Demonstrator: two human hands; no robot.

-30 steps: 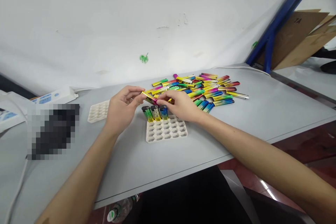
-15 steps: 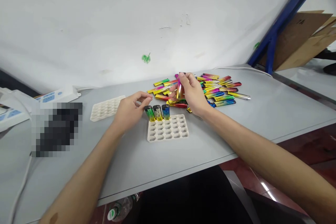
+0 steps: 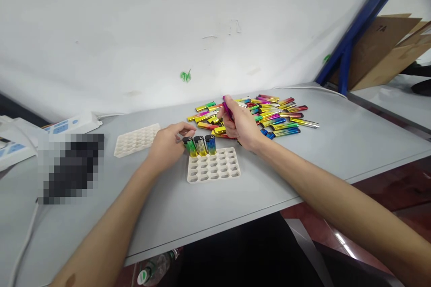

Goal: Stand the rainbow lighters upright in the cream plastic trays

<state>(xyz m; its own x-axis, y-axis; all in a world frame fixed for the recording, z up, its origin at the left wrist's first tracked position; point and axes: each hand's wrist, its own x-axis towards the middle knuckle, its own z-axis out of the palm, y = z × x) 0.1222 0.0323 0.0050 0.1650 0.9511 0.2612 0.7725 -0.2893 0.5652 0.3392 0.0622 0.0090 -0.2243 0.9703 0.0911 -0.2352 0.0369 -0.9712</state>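
A white tray with many sockets (image 3: 215,169) lies on the grey table (image 3: 303,157). Three lighters (image 3: 200,145) stand upright in its far row. My left hand (image 3: 168,145) rests beside the tray's far left corner, fingers curled, close to the yellow-green lighter; nothing shows in it. My right hand (image 3: 243,124) hovers over the near edge of a pile of colourful lighters (image 3: 269,114) and pinches a magenta lighter (image 3: 227,106), tilted upward.
A second white tray (image 3: 134,140) lies to the left. A white power strip (image 3: 72,123) and a blurred dark patch (image 3: 69,168) sit at far left. A blue steel frame (image 3: 357,31) and cardboard (image 3: 390,47) stand at right. A bottle (image 3: 155,269) lies below the table edge.
My two hands held one lighter together over the tray. The right hand then lifted a lighter above the pile, and the left hand sank beside the standing lighters.
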